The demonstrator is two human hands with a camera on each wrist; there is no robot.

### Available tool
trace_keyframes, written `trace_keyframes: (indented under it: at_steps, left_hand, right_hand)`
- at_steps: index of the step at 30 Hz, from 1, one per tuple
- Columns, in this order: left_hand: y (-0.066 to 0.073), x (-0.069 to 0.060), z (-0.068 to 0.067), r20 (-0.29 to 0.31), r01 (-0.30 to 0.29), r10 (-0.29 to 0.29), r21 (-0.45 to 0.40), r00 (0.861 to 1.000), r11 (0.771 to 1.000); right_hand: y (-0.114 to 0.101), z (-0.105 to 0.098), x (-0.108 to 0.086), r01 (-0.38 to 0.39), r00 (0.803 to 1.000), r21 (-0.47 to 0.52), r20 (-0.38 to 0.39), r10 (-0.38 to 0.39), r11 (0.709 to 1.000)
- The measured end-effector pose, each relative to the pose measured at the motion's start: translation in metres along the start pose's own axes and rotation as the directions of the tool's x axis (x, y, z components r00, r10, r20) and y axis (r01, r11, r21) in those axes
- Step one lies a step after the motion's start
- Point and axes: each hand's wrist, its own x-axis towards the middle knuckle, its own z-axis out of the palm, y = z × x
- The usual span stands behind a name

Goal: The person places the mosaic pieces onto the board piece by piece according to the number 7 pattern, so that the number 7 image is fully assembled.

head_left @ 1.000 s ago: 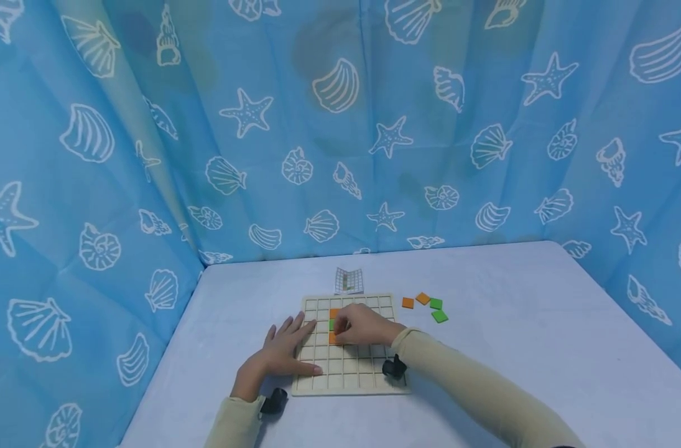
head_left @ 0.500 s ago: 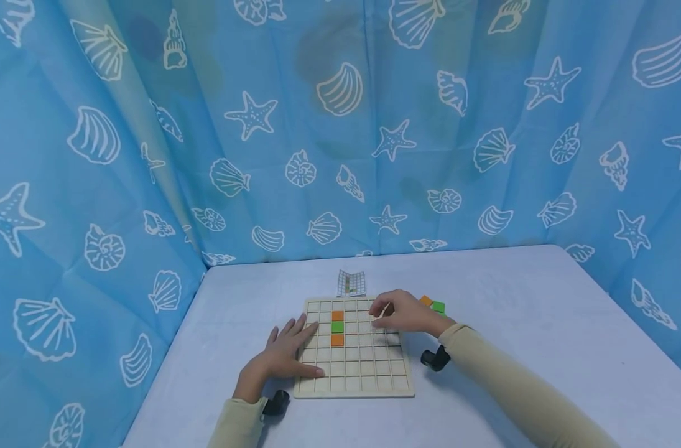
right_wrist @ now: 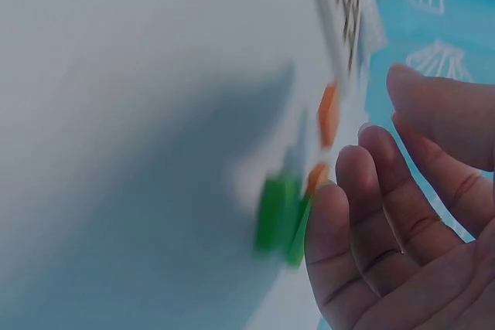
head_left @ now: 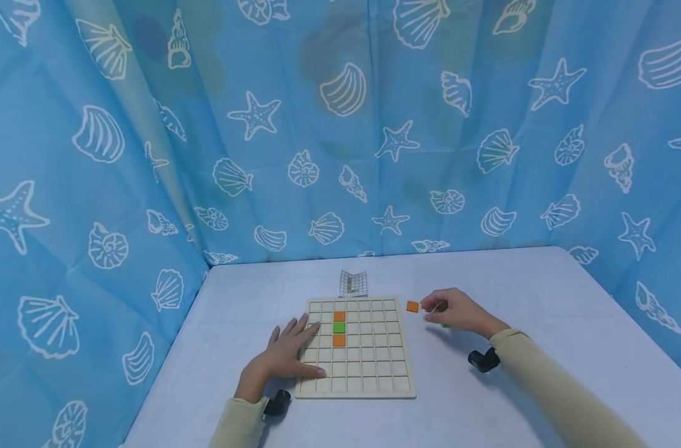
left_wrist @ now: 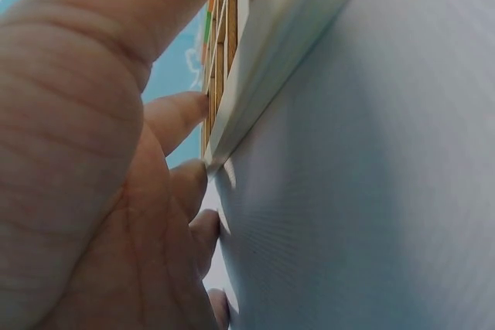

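The grid board [head_left: 368,370] lay lower centre — left hand [head_left: 284,356] splayed on its left edge, likely steadying it; right hand [head_left: 459,310], relaxed and empty, hovered near square tiles [right_wrist: 277,212].

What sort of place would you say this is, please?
Probably a curtained-off indoor spot for tabletop activities: a blue curtain printed with seashells and starfish hangs behind a pale table, where a gridded board bears small colored tiles.
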Motion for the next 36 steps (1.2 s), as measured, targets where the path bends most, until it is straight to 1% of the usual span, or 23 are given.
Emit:
trace_keyframes:
  at_steps: [2,4,7,11,13,17,21,24,28,33,36]
  left_hand:
    - [0.001,0.0,0.0,0.005,-0.002,0.002,-0.004,1.0,1.0]
    - [0.0,0.001,0.0,0.007,-0.008,0.008,-0.007,1.0,1.0]
    - [-0.002,0.003,0.001,0.011,-0.001,0.001,0.0,1.0,1.0]
    - [-0.007,0.006,0.004,-0.001,0.014,-0.014,0.014,1.0,1.0]
    - [-0.008,0.007,0.005,-0.008,0.016,-0.016,0.012,1.0,1.0]
    - [-0.01,0.008,0.006,-0.023,0.005,-0.005,-0.001,1.0,1.0]
    - [-0.011,0.01,0.006,-0.021,0.002,-0.002,0.004,1.0,1.0]
    - [-0.011,0.012,0.008,-0.019,0.011,-0.011,0.016,1.0,1.0]
    - [-0.011,0.012,0.009,-0.023,0.016,-0.015,0.018,1.0,1.0]
    - [-0.006,0.007,0.006,-0.01,0.016,-0.016,0.012,1.0,1.0]
    - [-0.003,0.005,0.004,0.002,0.018,-0.018,0.005,1.0,1.0]
  right_hand:
    - [0.008,-0.005,-0.003,-0.038,0.999,-0.015,-0.005,0.038,0.999]
    - [0.015,-0.008,-0.007,-0.057,0.998,-0.033,-0.011,0.057,0.998]
    - [0.021,-0.012,-0.011,-0.042,0.999,-0.042,-0.014,0.042,0.998]
    - [0.027,-0.013,-0.013,-0.024,1.0,-0.039,-0.01,0.024,0.999]
    - [0.027,-0.013,-0.013,-0.026,1.0,-0.046,-0.004,0.026,0.999]
    - [0.026,-0.01,-0.012,-0.04,0.999,-0.112,0.006,0.041,0.993]
    - [0.024,-0.007,-0.01,-0.084,0.996,-0.174,-0.007,0.084,0.981]
    - [0.021,-0.008,-0.01,-0.113,0.994,-0.186,-0.018,0.112,0.976]
    - [0.015,-0.008,-0.011,-0.121,0.992,-0.181,-0.005,0.122,0.976]
    - [0.009,-0.01,-0.015,-0.085,0.996,-0.208,0.021,0.092,0.974]
    - [0.001,-0.012,-0.014,-0.027,0.999,-0.254,0.032,0.036,0.967]
